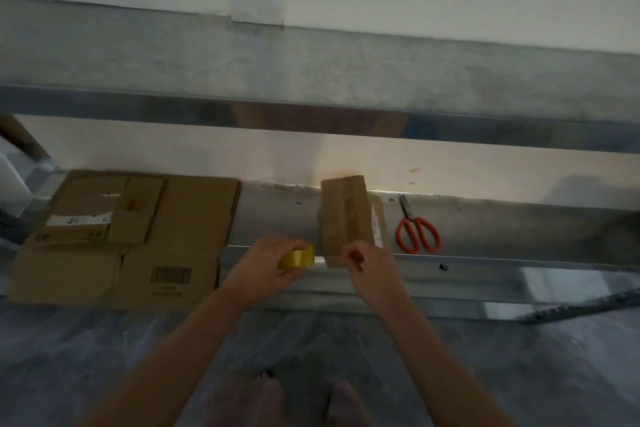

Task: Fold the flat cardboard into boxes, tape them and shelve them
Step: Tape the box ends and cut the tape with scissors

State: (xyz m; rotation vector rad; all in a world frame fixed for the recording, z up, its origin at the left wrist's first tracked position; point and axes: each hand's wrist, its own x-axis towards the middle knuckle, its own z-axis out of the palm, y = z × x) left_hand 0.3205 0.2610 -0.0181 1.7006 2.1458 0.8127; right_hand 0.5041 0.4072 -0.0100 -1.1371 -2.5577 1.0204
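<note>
A small folded cardboard box stands on the low metal shelf, its near end at the shelf's front edge. My left hand grips a yellow tape roll just left of the box. A short strip of tape runs from the roll to the box's near end. My right hand pinches its fingertips together at that near end of the box, where the tape strip ends. Flat cardboard sheets lie stacked on the shelf at the left.
Orange-handled scissors lie on the shelf right of the box. An upper shelf beam crosses above. Plastic sheeting covers the floor, where my feet show. A perforated metal bar lies at lower right.
</note>
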